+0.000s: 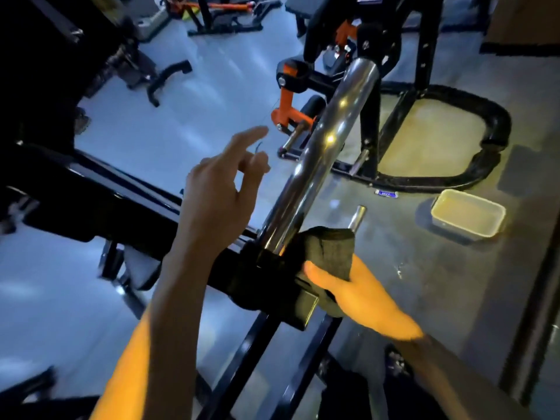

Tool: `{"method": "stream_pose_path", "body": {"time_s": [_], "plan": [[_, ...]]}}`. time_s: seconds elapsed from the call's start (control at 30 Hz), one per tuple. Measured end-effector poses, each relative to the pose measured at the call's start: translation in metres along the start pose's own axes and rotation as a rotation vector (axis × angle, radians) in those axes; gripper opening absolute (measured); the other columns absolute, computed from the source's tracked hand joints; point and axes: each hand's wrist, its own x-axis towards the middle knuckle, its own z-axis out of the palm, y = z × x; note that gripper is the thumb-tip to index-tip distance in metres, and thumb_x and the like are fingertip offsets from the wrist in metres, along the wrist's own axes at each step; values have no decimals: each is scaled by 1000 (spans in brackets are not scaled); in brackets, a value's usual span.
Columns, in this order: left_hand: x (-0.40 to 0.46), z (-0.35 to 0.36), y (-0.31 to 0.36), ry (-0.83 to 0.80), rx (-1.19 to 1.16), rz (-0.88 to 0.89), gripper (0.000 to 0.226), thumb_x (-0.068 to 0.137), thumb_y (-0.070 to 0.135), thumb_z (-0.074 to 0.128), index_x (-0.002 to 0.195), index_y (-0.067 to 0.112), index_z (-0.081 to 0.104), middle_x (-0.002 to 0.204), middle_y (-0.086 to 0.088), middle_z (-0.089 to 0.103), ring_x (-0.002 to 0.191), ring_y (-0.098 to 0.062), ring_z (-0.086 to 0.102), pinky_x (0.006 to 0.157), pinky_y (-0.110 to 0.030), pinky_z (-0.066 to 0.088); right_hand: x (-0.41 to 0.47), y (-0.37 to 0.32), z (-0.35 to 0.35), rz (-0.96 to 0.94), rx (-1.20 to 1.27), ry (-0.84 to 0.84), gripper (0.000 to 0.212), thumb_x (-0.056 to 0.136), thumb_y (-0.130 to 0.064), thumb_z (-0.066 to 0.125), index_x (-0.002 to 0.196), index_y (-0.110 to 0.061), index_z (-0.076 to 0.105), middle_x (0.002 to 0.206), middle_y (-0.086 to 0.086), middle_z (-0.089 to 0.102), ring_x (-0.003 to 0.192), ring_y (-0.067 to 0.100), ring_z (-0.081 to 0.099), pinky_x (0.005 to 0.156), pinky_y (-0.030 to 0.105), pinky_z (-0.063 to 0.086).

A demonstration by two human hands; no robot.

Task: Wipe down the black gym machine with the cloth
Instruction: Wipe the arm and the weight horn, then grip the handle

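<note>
At the base of a shiny chrome bar [321,153], where it met the black frame [121,213] of the gym machine, the right hand [360,298] held a dark cloth [327,253]. Its thumb lay curled over the lower edge of the cloth, pinching it against the palm, and the cloth was pressed against the right side of the joint between bar and frame, partly draped over the black bracket [303,307] there. The left hand [221,195] hung in the air just left of the bar, touching nothing; its forefinger was stretched out, the other fingers loosely bent, and it held nothing. The chrome bar ran up and away toward a second machine with orange parts [288,107]. On the grey floor [424,268] to the right stood a pale rectangular tub [468,215], well apart from the cloth, with a small blue-and-white tube [386,194] lying near it. More dark gym machines stood farther back.
</note>
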Motion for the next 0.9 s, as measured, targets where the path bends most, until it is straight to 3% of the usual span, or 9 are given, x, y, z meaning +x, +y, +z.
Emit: {"method": "stream_pose_path", "body": {"time_s": [0.17,0.3,0.4,0.53,0.63,0.7,0.8,0.87,0.9], "plan": [[-3,2,3,29,21,-5,34,109,32,46,138,22,59,93,14,75,89,-3,72,92,-35,55,-29,14,-12,-142,-37,22,59,96,-56,62,71,-4,51,59,18,45,54,37,45,60,52,42],[-3,5,1,1,55,25,34,111,31,44,137,17,60,93,13,74,84,-10,73,87,-36,58,-3,9,-2,-179,-95,31,47,98,-46,58,78,-4,48,60,19,49,56,38,51,57,51,43],[-3,7,-1,-9,74,34,36,111,33,42,138,17,59,94,14,72,82,-14,74,89,-43,59,-11,9,-7,-231,-149,7,47,99,-44,57,77,-4,44,59,17,40,55,37,42,55,53,38],[-6,9,-2,-12,89,47,36,111,31,42,139,15,59,95,11,73,89,-12,74,92,-47,58,-50,8,-14,-256,-45,43,59,102,-46,56,90,11,56,77,36,51,71,46,57,67,46,44],[-6,10,-2,0,89,46,36,111,31,41,139,16,58,95,10,74,87,-13,74,94,-48,57,-30,6,-10,-284,-113,83,22,102,-38,58,83,-27,59,69,10,55,64,29,56,62,43,44],[-9,9,0,23,79,47,37,111,31,40,140,16,57,95,9,75,87,-12,74,93,-47,57,-18,4,-5,-258,-176,43,27,101,-33,59,77,-40,49,58,4,46,52,17,48,54,38,39],[-19,3,-2,31,85,25,36,111,32,40,142,18,53,99,7,75,93,-14,73,95,-52,56,-36,12,-9,-237,-141,46,27,99,-36,62,73,-32,56,56,12,43,49,25,46,51,39,40],[-30,-5,-11,54,168,50,36,111,29,42,143,15,52,102,5,75,92,-18,70,96,-55,53,-51,18,-11,-236,-82,68,34,98,-46,63,86,-14,64,73,27,55,68,44,58,67,54,51],[-36,-9,-16,88,203,63,37,110,26,43,143,12,52,103,3,75,94,-21,70,97,-55,52,-53,19,-13,-222,-79,84,36,97,-49,63,90,-14,66,79,25,60,75,44,61,74,56,52]]}}
